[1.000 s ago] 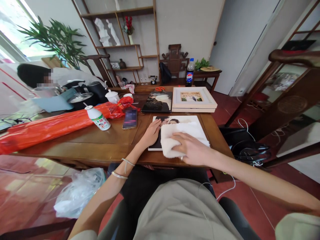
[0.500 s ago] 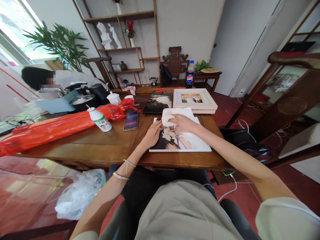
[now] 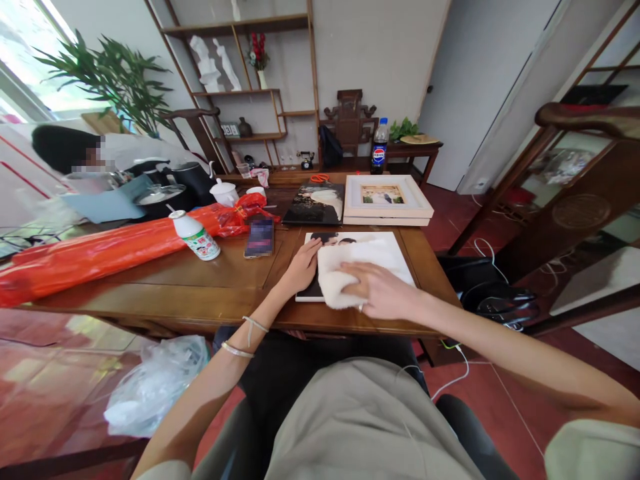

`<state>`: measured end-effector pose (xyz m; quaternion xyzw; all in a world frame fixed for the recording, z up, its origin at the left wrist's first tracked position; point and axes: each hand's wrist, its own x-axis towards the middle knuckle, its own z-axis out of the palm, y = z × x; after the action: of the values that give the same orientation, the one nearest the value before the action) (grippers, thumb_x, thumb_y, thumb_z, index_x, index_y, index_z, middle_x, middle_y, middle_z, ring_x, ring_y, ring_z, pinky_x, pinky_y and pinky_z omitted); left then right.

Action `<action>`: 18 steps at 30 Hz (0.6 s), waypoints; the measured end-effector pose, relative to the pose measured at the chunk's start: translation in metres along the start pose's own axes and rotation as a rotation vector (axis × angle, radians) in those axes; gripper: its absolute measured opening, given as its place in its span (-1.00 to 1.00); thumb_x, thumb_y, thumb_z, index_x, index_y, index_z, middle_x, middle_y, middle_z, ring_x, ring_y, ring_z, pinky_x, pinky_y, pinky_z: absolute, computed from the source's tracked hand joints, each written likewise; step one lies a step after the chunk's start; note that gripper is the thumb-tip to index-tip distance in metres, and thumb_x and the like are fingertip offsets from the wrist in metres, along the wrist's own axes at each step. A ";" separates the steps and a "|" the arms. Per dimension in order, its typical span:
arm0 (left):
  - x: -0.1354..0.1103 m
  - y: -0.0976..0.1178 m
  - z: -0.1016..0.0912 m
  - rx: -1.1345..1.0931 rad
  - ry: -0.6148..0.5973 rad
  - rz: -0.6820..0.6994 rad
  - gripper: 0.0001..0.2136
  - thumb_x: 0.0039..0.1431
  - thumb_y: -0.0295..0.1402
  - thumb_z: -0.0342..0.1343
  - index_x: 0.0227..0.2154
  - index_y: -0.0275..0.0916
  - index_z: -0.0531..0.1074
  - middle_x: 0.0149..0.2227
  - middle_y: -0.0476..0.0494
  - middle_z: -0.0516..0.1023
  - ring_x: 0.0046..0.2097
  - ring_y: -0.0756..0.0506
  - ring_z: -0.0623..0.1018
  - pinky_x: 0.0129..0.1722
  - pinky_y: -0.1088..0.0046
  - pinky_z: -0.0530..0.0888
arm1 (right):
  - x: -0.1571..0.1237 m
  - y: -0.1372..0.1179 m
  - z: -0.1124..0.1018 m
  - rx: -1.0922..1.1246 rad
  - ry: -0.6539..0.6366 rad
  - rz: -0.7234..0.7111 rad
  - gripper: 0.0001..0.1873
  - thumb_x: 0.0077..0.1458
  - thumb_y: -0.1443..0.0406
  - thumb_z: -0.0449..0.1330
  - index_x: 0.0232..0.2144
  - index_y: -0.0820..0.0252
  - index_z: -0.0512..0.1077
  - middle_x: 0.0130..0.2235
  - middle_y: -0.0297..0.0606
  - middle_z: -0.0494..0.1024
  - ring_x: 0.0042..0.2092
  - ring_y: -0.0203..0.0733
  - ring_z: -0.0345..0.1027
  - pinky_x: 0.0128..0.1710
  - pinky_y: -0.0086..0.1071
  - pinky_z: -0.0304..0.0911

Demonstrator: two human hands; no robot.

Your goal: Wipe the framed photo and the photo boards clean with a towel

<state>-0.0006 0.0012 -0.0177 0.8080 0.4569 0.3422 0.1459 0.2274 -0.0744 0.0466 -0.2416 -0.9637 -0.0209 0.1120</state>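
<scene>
Clasps fluffy white folded cloth (image 3: 334, 275) in right hand (image 3: 383, 291); braces white-edged rectangular photo panel (image 3: 309, 291), flat on brown wooden tabletop (image 3: 230, 283), with outstretched left hand (image 3: 301, 267). Best wiped lightly, edge to edge.

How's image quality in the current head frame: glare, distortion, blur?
Head view: the window is nearly blown out; head view: highlights streak the red plastic wrap; head view: wide-angle stretch toward the edges, wooden chair leaning; head view: white cloth blends into the pale part of the photo panel; head view: phone screen pixelated; head view: right hand perhaps slightly soft.
</scene>
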 end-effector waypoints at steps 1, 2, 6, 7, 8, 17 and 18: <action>0.000 0.000 0.000 0.006 0.002 0.002 -0.61 0.25 -0.40 -0.18 0.09 -0.34 0.31 0.20 -0.30 0.29 0.25 -0.15 0.23 0.25 0.17 0.15 | 0.006 0.013 0.000 0.000 -0.002 0.027 -0.63 -0.10 0.41 0.18 -0.16 0.22 0.49 0.07 0.00 0.37 0.09 0.07 0.23 0.08 -0.10 0.15; 0.000 0.000 0.000 0.011 0.004 -0.001 -0.61 0.25 -0.41 -0.18 0.09 -0.34 0.31 0.20 -0.29 0.29 0.26 -0.14 0.23 0.26 0.17 0.14 | 0.012 0.027 0.000 -0.007 0.000 0.060 -0.64 -0.09 0.42 0.16 -0.17 0.23 0.49 0.03 0.00 0.40 0.05 0.04 0.28 0.04 -0.13 0.18; 0.000 0.000 0.000 0.016 -0.001 -0.025 -0.61 0.26 -0.40 -0.19 0.10 -0.35 0.30 0.20 -0.30 0.29 0.26 -0.13 0.22 0.26 0.18 0.13 | 0.031 0.078 0.001 -0.047 0.027 0.151 -0.65 0.01 0.40 0.09 -0.12 0.24 0.46 -0.06 -0.03 0.46 -0.06 0.01 0.34 -0.12 -0.21 0.26; 0.000 0.001 0.000 0.014 0.000 -0.026 -0.61 0.26 -0.39 -0.19 0.10 -0.36 0.30 0.20 -0.30 0.29 0.26 -0.13 0.23 0.26 0.19 0.13 | 0.033 0.087 0.001 -0.057 0.024 0.162 -0.64 0.02 0.41 0.08 -0.10 0.25 0.45 -0.07 -0.03 0.47 -0.07 0.01 0.34 -0.15 -0.22 0.26; 0.000 0.002 0.000 0.012 0.001 -0.026 -0.60 0.26 -0.39 -0.19 0.10 -0.37 0.30 0.20 -0.31 0.29 0.25 -0.13 0.23 0.26 0.20 0.13 | 0.035 0.095 0.002 -0.068 0.019 0.169 -0.63 0.02 0.43 0.06 -0.10 0.26 0.44 -0.09 -0.02 0.47 -0.08 0.00 0.35 -0.17 -0.23 0.26; -0.001 0.002 0.001 0.010 0.014 -0.032 -0.60 0.26 -0.38 -0.18 0.10 -0.37 0.30 0.19 -0.32 0.29 0.24 -0.13 0.25 0.26 0.20 0.14 | 0.014 0.051 0.002 -0.072 0.037 0.117 -0.65 -0.03 0.46 0.09 -0.16 0.27 0.49 -0.03 0.01 0.45 0.00 0.02 0.31 -0.02 -0.14 0.22; -0.001 0.002 0.001 0.013 0.015 -0.032 -0.60 0.25 -0.39 -0.18 0.09 -0.37 0.30 0.19 -0.32 0.29 0.25 -0.14 0.24 0.26 0.19 0.14 | 0.008 0.035 0.002 -0.070 0.037 0.094 -0.63 -0.07 0.47 0.11 -0.15 0.27 0.49 0.03 0.03 0.41 0.06 0.04 0.26 0.04 -0.12 0.17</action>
<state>0.0011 -0.0003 -0.0173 0.7987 0.4732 0.3431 0.1428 0.2369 -0.0403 0.0462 -0.2899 -0.9477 -0.0540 0.1222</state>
